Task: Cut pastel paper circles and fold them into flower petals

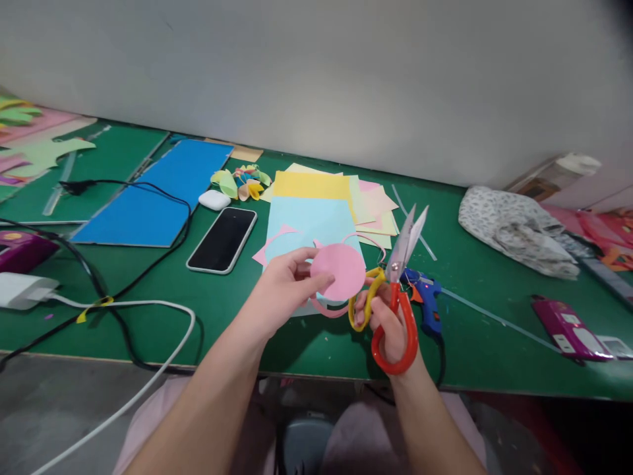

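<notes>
Between the thumb and fingers of my left hand (291, 280) is a round pink paper disc (341, 267), held up over the sheets. Scissors (399, 280) with one red and one yellow handle hang on my right hand (388, 323), their blades pointing up and a little apart. The right fingertips come close to the disc's edge; whether they touch it I cannot tell. Below the hands lies a light blue paper sheet (309, 221), with thin curved pink paper offcuts (287, 234) on and around it.
A blue glue gun (428, 300) with a long glue stick lies right of my hands. To the left are a phone (222, 241), a white case (214, 200), a blue board (158, 191) and cables (168, 307). A patterned cloth bag (517, 231) sits at the right.
</notes>
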A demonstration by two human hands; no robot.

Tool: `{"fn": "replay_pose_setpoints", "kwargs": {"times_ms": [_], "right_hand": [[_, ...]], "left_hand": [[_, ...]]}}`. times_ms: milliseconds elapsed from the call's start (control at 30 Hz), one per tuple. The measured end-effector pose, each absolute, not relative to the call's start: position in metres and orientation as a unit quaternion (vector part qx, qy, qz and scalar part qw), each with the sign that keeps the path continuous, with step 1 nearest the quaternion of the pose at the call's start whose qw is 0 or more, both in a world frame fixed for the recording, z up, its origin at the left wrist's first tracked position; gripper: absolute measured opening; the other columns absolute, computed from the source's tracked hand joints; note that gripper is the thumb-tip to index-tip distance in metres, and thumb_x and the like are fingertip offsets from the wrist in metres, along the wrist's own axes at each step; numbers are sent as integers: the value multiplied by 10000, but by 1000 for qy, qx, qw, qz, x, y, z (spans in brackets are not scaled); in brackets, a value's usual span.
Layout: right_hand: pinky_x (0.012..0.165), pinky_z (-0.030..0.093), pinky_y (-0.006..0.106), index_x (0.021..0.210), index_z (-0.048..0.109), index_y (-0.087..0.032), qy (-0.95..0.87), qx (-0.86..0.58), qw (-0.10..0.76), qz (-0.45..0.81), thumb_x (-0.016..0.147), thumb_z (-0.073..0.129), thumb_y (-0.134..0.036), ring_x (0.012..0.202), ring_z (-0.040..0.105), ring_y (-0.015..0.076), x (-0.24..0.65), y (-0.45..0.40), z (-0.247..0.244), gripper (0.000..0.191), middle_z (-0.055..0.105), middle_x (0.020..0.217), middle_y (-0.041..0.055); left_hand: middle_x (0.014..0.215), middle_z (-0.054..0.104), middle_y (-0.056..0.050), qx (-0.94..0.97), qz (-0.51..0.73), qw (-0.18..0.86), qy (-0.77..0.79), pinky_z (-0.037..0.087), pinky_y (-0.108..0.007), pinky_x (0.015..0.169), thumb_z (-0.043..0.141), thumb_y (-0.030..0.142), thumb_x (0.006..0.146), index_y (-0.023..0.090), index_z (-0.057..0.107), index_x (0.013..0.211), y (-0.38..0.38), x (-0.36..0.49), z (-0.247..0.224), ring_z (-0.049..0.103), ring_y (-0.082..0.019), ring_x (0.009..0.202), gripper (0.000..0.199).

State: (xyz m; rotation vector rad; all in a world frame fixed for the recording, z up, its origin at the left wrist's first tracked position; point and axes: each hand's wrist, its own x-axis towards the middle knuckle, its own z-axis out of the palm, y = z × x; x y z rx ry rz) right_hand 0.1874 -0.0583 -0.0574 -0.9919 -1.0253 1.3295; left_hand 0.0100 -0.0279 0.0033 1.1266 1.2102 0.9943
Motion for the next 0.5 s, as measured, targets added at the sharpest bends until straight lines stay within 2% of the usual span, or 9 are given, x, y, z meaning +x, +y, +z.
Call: {"fn": "replay_pose_setpoints", "kwargs": {"times_ms": [67, 200, 267, 400, 500], "right_hand": [[549, 480, 265, 1066, 604, -178, -424, -449, 568, 544, 826, 626, -323, 539, 547, 120, 191, -57, -57, 281, 571, 619, -34], [645, 516, 289, 1048, 638, -191, -429, -481, 570, 510, 738, 678, -242, 763, 633, 172, 195, -55, -59, 317, 669, 925, 46], [711, 533, 315, 1032, 640, -202, -431, -479, 572, 507, 709, 688, -225, 862, 647, 204, 194, -54, -61, 327, 677, 990, 57], [599, 552, 318, 1034, 610, -217, -423, -480, 558, 528, 695, 687, -228, 807, 660, 222, 189, -54, -61, 348, 693, 932, 48], [520, 530, 286, 981, 606, -216, -394, -481, 557, 550, 683, 693, -231, 693, 644, 190, 186, -55, -57, 311, 687, 829, 19]], "left_hand": [[591, 594, 24, 500, 368, 599, 506, 337, -171, 415, 713, 239, 705, 176, 688, 871, -28, 12, 1, 486, -76, 491, 179], [689, 618, 10, 561, 286, 617, 472, 395, -171, 509, 705, 268, 730, 185, 714, 930, -27, 14, -5, 521, -79, 600, 217], [663, 597, 22, 562, 279, 614, 479, 393, -162, 509, 714, 285, 731, 180, 712, 931, -26, 15, -6, 508, -71, 592, 226], [584, 565, 46, 505, 313, 612, 522, 385, -155, 457, 726, 298, 731, 173, 684, 973, -23, 17, -6, 504, -67, 527, 276], [591, 583, 42, 513, 356, 597, 503, 432, -171, 489, 655, 342, 808, 185, 678, 1032, -21, 15, -9, 520, -70, 521, 274]]}}
